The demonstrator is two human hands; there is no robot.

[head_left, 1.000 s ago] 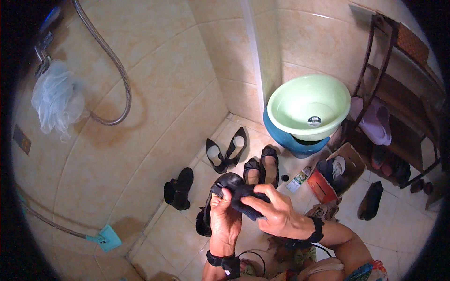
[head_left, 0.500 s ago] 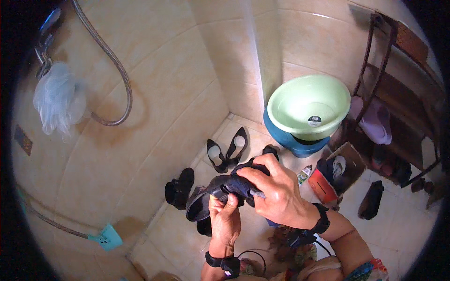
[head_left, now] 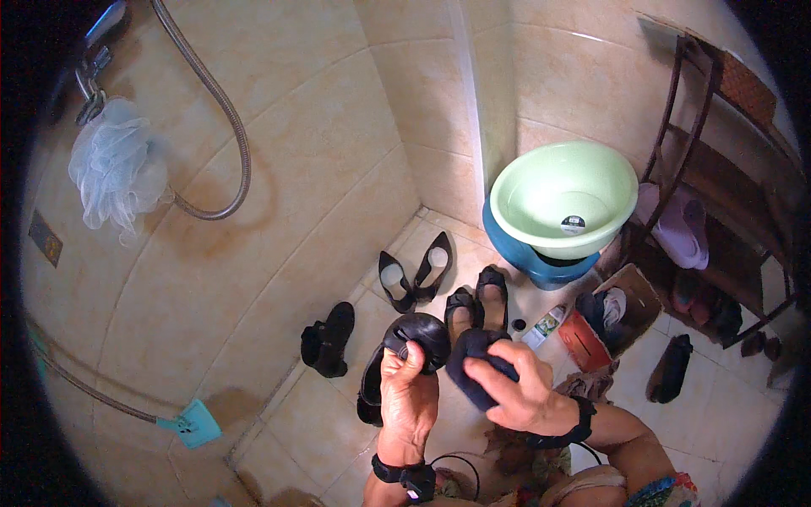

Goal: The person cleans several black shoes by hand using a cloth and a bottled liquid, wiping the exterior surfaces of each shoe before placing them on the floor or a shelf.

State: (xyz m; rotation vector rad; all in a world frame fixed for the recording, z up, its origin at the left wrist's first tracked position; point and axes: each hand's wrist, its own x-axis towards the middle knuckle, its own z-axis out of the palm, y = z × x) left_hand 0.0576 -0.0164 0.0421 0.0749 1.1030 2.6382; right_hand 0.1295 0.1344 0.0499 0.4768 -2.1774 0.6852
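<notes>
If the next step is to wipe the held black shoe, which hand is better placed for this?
Probably the right hand: it holds the dark cloth close beside the black shoe, while the left hand is occupied gripping that shoe.

Beige tiles line the wall [head_left: 296, 186], where a pale, gauzy bath puff [head_left: 118, 165] hangs at the upper left. A ribbed metal shower hose [head_left: 242, 139] loops down beside it. Lower down, a turquoise flat-headed tool [head_left: 198, 422] stands out against the tiles, its long thin handle slanting up to the left. Near the corner, a light green basin [head_left: 545, 186] sits above a blue one [head_left: 541, 272]. To the right stands a dark shelf rack [head_left: 731, 186] with lilac footwear [head_left: 686, 228] on it. An open orange-sided box [head_left: 581, 338] holds crumpled cloth [head_left: 614, 304] in front of the rack.
</notes>
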